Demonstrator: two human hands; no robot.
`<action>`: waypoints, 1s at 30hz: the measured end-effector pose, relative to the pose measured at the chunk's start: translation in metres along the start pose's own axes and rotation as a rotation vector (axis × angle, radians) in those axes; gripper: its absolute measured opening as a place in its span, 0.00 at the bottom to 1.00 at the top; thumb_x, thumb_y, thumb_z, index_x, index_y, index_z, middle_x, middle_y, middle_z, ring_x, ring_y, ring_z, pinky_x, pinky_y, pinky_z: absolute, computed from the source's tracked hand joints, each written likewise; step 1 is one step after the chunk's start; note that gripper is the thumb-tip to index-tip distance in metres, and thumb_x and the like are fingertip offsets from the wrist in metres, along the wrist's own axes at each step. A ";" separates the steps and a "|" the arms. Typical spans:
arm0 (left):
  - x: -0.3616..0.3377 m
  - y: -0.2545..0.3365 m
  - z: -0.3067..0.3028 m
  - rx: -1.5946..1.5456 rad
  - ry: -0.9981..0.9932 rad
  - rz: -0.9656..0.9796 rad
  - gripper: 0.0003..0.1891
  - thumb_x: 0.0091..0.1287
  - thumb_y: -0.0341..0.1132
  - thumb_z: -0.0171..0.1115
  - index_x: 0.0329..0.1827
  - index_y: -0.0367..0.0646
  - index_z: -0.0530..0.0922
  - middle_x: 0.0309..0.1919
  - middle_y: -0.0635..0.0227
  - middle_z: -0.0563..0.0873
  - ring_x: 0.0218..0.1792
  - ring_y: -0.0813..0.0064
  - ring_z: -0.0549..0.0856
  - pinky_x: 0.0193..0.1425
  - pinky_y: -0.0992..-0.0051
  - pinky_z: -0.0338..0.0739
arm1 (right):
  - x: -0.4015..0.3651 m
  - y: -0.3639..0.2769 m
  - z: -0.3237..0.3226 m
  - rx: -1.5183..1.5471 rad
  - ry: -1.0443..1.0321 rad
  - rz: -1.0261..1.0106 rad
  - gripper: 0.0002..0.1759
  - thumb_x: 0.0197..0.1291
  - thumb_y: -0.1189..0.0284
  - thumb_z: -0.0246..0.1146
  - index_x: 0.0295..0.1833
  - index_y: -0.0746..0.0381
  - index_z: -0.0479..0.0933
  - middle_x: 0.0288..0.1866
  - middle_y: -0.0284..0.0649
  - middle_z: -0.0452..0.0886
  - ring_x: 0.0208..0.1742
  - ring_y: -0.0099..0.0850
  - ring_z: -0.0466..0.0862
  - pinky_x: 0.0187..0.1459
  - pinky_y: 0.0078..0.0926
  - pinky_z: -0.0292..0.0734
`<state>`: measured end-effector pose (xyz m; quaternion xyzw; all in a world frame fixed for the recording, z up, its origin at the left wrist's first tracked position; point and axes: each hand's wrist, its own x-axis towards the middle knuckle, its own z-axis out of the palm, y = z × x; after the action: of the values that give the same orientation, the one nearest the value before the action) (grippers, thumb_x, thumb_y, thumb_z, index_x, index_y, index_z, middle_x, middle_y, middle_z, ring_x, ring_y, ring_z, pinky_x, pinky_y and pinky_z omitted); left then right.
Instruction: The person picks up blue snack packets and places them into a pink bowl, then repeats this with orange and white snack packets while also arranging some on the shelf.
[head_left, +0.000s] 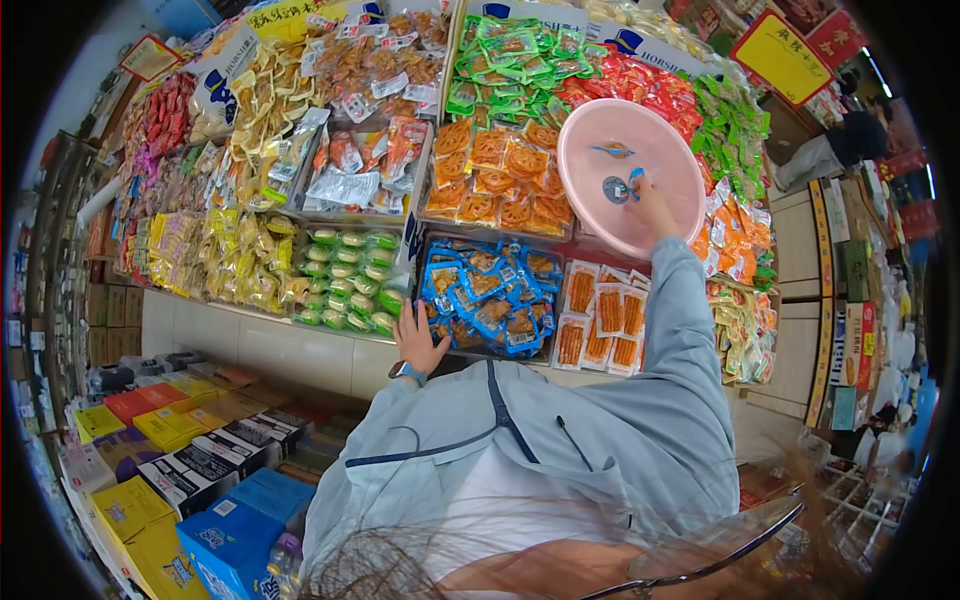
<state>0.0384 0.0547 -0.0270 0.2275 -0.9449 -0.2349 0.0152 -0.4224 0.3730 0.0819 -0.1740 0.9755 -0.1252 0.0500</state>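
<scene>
R hand: reaches fwd & inside pink plastic basin. R arm nearly straight, grey-blue sleeve running from shoulder up to basin's near rim, cuff at the wrist. Fingers point down to the basin floor, curled, w/ small blue-and-white packet right at the tips; can't tell if pinched or only touched. Back of hand faces the camera.

Basin: round, open side up, sits over the display bins; small orange-and-blue packet lies inside, beyond R hand & slightly L of it. Round dark label on basin floor, just L of the fingers.

L hand: grasps nothing; palm down, fingers spread & pointing fwd, at near edge of display. L elbow bent, arm closer to the body than R; smartwatch on wrist.

Around L hand: green-and-white packets to its L, blue snack packets to its R, in adjacent bins. Near side of basin, L of R forearm: flat packs of orange-brown strips. L of basin: clear packs of orange lattice-like snacks. Beyond basin: red packets.
</scene>
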 end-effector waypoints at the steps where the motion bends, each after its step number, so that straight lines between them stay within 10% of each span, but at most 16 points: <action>1: -0.001 0.000 0.000 0.002 -0.016 -0.011 0.55 0.56 0.52 0.71 0.81 0.44 0.47 0.79 0.49 0.49 0.79 0.47 0.50 0.77 0.39 0.43 | -0.001 0.000 0.004 -0.024 -0.053 -0.043 0.24 0.54 0.73 0.65 0.58 0.59 0.72 0.54 0.55 0.80 0.51 0.55 0.82 0.52 0.52 0.78; 7: 0.000 0.001 0.003 0.004 0.021 -0.021 0.56 0.53 0.51 0.72 0.81 0.45 0.47 0.79 0.50 0.50 0.78 0.45 0.52 0.76 0.40 0.44 | -0.008 -0.009 -0.011 0.145 0.080 0.140 0.15 0.61 0.72 0.64 0.52 0.63 0.73 0.42 0.55 0.83 0.44 0.53 0.84 0.43 0.49 0.76; 13: 0.000 0.002 0.000 0.019 -0.038 -0.004 0.55 0.55 0.51 0.71 0.81 0.45 0.47 0.80 0.53 0.50 0.79 0.50 0.50 0.77 0.38 0.42 | -0.086 -0.124 -0.053 0.505 0.492 -0.122 0.17 0.65 0.68 0.62 0.58 0.61 0.74 0.36 0.52 0.83 0.38 0.45 0.85 0.37 0.43 0.76; 17: 0.001 0.005 -0.004 0.066 -0.061 -0.013 0.56 0.53 0.51 0.73 0.81 0.45 0.48 0.80 0.55 0.50 0.79 0.51 0.51 0.76 0.37 0.45 | -0.143 -0.206 0.011 0.339 0.304 -0.569 0.19 0.61 0.73 0.61 0.59 0.56 0.76 0.46 0.44 0.83 0.42 0.41 0.85 0.39 0.40 0.80; 22: 0.001 0.003 -0.003 0.069 -0.045 0.003 0.57 0.52 0.52 0.73 0.81 0.45 0.47 0.80 0.55 0.51 0.79 0.52 0.51 0.75 0.37 0.47 | -0.153 -0.224 0.069 -0.189 -0.138 -0.519 0.23 0.60 0.76 0.56 0.61 0.53 0.76 0.53 0.41 0.81 0.57 0.45 0.80 0.54 0.44 0.79; 30: 0.001 0.001 -0.004 0.064 -0.065 0.006 0.58 0.51 0.52 0.74 0.81 0.44 0.47 0.80 0.54 0.51 0.79 0.52 0.50 0.76 0.39 0.45 | -0.144 -0.227 0.070 0.225 0.135 -0.613 0.19 0.52 0.74 0.62 0.52 0.57 0.81 0.47 0.41 0.84 0.49 0.44 0.83 0.50 0.44 0.80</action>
<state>0.0373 0.0536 -0.0229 0.2175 -0.9526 -0.2118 -0.0220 -0.2038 0.2020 0.0814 -0.4440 0.8590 -0.2524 -0.0358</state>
